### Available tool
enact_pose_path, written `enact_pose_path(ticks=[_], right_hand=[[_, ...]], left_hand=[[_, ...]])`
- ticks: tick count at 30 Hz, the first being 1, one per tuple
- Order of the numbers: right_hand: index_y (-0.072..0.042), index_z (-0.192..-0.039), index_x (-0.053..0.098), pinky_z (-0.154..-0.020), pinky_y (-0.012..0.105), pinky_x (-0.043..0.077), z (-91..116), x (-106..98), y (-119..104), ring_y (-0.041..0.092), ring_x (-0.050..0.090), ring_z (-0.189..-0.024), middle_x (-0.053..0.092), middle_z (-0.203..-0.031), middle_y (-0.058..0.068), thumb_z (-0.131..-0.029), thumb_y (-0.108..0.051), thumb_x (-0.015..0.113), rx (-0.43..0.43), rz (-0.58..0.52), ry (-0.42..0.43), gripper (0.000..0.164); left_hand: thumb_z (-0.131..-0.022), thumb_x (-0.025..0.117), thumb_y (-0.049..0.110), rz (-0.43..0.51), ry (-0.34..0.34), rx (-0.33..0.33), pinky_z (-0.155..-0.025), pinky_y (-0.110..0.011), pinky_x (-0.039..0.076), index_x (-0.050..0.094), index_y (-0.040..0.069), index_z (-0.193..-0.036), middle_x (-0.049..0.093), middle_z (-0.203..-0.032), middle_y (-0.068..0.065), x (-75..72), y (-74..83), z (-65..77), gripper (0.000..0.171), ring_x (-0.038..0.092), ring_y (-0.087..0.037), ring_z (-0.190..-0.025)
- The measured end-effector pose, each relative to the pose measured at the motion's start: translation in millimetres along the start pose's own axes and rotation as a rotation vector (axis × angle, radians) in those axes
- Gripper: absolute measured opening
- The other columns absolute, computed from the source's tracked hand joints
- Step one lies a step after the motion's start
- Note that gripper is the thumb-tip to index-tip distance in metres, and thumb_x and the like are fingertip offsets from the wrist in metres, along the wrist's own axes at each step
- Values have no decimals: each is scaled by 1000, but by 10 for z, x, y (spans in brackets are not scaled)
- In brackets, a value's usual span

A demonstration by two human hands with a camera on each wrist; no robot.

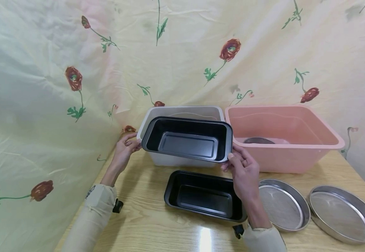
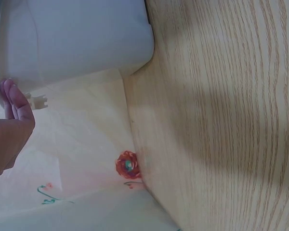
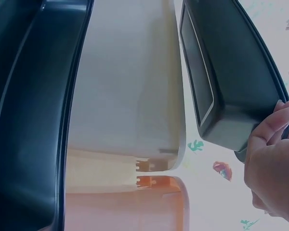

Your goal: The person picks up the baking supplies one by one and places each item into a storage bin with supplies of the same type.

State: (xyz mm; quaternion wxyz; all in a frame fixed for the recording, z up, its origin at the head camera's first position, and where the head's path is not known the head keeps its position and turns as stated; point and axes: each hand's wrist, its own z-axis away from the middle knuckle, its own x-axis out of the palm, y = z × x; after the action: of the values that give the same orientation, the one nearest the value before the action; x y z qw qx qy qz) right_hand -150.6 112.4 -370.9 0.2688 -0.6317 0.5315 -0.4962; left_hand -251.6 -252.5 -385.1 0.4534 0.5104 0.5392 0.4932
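Observation:
My right hand [image 1: 243, 171] grips the right end of a black loaf pan [image 1: 188, 143], thumb on the rim and fingers beneath. The pan is raised over the front of a white plastic bin [image 1: 170, 159], its inside tilted toward me. At the bin's left rim, my left hand [image 1: 124, 150] pinches the edge; the left wrist view shows its fingers [image 2: 20, 103] there, its thumb mostly cut off. The raised pan's left end is close by. A second black loaf pan [image 1: 204, 197] lies on the table below, partly behind my right hand.
A pink bin [image 1: 283, 157] stands right of the white one, with a dark metal piece [image 1: 258, 140] inside. Two round metal pans [image 1: 283, 206] lie at the right of the wooden table [image 1: 148, 220]. Flowered cloth [image 1: 176, 63] hangs behind and at the left.

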Motion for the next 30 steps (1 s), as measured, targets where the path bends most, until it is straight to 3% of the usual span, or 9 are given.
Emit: enact_pose_path(ticks=[13,20,30], right_hand=[[14,-137,54,-62,20,59,-192,45,40,13,63,-60,69,-83,10,-105,5,50,-25,-31,4,33],[11,-137,57,-61,21,58,-262,40,86,14,63,-59,72,-85,13,-105,5,50,-31,-9,30,33],[13,-137,56,-60,19,57,-336,78,126,12,64,-58,71,-78,8,-104,7,48,-37,-25,26,35]], left_hand=[[-103,58,-3,16,6,7,-80,-22,58,46,-14,-143,69,-83,2,14,-22,-23,43,66,-8,-77],[-103,57,-3,23,-3,1,-81,-22,57,46,-14,-143,70,-84,3,-1,-33,-15,43,67,-11,-80],[-104,58,-1,15,3,-3,-83,-24,57,45,-13,-143,69,-84,4,-5,-24,-6,43,66,-10,-79]])
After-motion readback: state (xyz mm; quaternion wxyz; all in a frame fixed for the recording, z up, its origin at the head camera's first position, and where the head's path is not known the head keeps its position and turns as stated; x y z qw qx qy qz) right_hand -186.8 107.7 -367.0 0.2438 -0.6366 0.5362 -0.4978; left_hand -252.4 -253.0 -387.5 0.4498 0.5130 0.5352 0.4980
